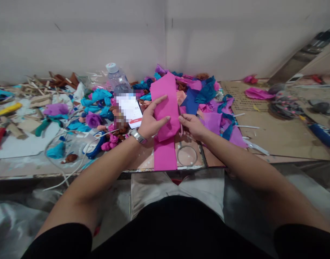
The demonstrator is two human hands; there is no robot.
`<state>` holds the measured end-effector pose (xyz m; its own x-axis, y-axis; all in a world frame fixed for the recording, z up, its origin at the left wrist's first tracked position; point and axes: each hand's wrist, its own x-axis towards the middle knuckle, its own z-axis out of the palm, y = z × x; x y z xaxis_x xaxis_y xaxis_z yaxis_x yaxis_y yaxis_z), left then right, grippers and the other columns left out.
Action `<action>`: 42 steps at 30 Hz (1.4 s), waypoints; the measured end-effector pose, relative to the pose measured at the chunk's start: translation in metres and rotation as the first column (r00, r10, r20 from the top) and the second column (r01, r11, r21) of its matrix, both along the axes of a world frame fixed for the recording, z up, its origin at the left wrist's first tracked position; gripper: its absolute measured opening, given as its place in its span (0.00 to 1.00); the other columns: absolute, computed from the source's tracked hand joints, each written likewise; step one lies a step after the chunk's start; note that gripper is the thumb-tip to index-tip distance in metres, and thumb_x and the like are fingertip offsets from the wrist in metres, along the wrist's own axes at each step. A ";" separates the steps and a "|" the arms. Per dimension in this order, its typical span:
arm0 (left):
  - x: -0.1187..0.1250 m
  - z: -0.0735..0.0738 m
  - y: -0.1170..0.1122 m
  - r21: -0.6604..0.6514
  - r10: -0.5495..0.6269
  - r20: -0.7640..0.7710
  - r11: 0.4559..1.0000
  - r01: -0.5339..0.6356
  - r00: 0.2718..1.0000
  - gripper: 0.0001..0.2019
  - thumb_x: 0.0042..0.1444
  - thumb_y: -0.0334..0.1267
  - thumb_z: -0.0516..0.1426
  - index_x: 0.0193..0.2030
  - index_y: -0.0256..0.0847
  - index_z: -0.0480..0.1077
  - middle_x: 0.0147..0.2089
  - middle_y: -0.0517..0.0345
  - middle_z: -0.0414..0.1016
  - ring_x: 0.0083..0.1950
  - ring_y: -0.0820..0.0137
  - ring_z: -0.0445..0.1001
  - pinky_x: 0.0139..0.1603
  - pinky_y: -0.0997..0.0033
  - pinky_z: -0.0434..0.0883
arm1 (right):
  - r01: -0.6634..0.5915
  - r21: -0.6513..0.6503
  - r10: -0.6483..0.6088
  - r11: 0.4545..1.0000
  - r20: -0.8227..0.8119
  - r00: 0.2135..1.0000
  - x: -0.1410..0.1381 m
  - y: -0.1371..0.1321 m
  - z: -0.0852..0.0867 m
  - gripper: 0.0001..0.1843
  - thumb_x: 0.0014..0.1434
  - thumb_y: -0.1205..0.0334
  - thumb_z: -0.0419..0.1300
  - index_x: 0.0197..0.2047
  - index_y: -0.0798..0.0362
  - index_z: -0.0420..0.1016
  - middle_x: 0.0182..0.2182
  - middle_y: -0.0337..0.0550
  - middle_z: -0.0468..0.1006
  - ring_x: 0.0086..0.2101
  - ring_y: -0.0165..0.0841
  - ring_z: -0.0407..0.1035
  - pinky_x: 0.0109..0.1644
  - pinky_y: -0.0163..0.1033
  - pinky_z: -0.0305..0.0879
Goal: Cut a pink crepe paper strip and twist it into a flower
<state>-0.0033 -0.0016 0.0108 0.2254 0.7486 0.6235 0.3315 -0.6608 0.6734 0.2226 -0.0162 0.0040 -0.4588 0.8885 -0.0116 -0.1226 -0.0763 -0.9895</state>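
Observation:
My left hand (pixel 151 118) grips a long strip of bright pink crepe paper (pixel 166 108), fingers laid across its front and thumb behind. The strip stands upright from the table edge to above my hands. My right hand (pixel 190 124) is closed on a pair of scissors (pixel 180 120) with pink handles, whose blades meet the strip's right edge. A watch sits on my left wrist. A phone (pixel 129 109) lies just left of my left hand.
Heaps of pink, purple, blue and teal paper scraps (pixel 203 93) and paper flowers (pixel 93 119) cover the table. A plastic bottle (pixel 116 77) stands behind the phone. Wooden sticks (pixel 35 90) lie at left, cardboard (pixel 275 133) at right, a white cable (pixel 73 165) near the front edge.

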 end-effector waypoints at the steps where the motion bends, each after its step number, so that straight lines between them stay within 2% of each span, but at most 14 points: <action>1: 0.000 0.001 -0.001 0.001 0.003 -0.008 1.000 -0.003 1.000 0.42 0.58 0.60 0.68 0.74 0.42 0.66 0.75 0.43 0.69 0.75 0.51 0.69 0.79 0.46 0.66 | 0.003 0.006 -0.003 1.000 -0.003 1.000 0.000 0.000 0.000 0.32 0.54 0.29 0.72 0.32 0.50 0.69 0.15 0.32 0.73 0.15 0.27 0.68 0.17 0.29 0.60; 9: 0.000 0.001 -0.003 0.022 0.018 -0.076 1.000 -0.016 0.997 0.41 0.60 0.57 0.67 0.76 0.46 0.64 0.76 0.46 0.68 0.76 0.51 0.68 0.80 0.44 0.63 | -0.013 0.057 0.016 0.998 -0.040 0.999 0.000 0.000 0.004 0.37 0.48 0.24 0.73 0.29 0.50 0.67 0.14 0.31 0.72 0.14 0.26 0.65 0.17 0.28 0.58; 15: -0.001 -0.001 -0.003 0.019 0.003 -0.094 1.000 -0.001 0.996 0.46 0.59 0.62 0.66 0.79 0.48 0.59 0.79 0.46 0.63 0.79 0.49 0.64 0.82 0.41 0.59 | 0.043 0.107 -0.048 0.993 0.041 0.998 0.000 0.001 0.005 0.37 0.50 0.23 0.70 0.27 0.51 0.69 0.14 0.32 0.72 0.14 0.24 0.60 0.16 0.29 0.52; 22: 0.001 -0.005 -0.001 0.034 -0.010 -0.080 0.999 0.013 0.997 0.48 0.57 0.66 0.66 0.79 0.48 0.58 0.80 0.45 0.61 0.80 0.46 0.61 0.83 0.39 0.56 | 0.081 0.178 -0.103 0.981 0.122 0.987 0.002 0.002 0.005 0.39 0.51 0.21 0.67 0.22 0.51 0.69 0.13 0.35 0.69 0.14 0.23 0.58 0.18 0.31 0.47; 37: 0.003 -0.005 -0.004 0.032 -0.021 -0.101 0.999 0.024 0.995 0.49 0.59 0.68 0.63 0.81 0.49 0.55 0.81 0.44 0.59 0.81 0.46 0.59 0.84 0.39 0.53 | 0.096 0.164 -0.113 0.982 0.100 0.989 0.003 0.002 0.004 0.39 0.51 0.21 0.67 0.19 0.52 0.70 0.11 0.35 0.68 0.14 0.23 0.56 0.18 0.32 0.46; 42: 0.004 -0.003 -0.005 0.036 -0.023 -0.092 0.999 0.026 0.995 0.49 0.58 0.67 0.65 0.80 0.49 0.57 0.81 0.44 0.59 0.81 0.45 0.60 0.83 0.38 0.55 | 0.112 0.139 -0.125 0.984 0.095 0.988 0.002 0.001 0.004 0.38 0.52 0.23 0.68 0.19 0.51 0.70 0.11 0.35 0.67 0.14 0.23 0.55 0.18 0.33 0.46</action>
